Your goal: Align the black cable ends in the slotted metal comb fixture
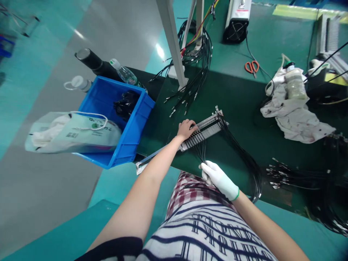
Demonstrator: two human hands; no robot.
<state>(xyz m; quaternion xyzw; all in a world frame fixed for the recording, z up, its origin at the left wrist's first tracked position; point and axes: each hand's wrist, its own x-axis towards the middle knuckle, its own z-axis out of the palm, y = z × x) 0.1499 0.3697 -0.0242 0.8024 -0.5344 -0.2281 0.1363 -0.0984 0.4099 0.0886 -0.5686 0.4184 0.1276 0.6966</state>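
my left hand point(186, 129) lay on the rack point(204, 129), fingers resting flat on it. my gloved right hand point(219, 178) pinched the cables point(241, 154) at the desk point(239, 98) edge.

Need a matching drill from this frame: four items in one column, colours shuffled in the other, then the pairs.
Items:
1. scissors handles
2. bin
3. right hand glove
4. cables at the comb fixture

Colours:
A. black
B. white
C. orange
D. blue

Pairs: 1-C, 2-D, 3-B, 4-A. The bare left hand rests on the fixture.
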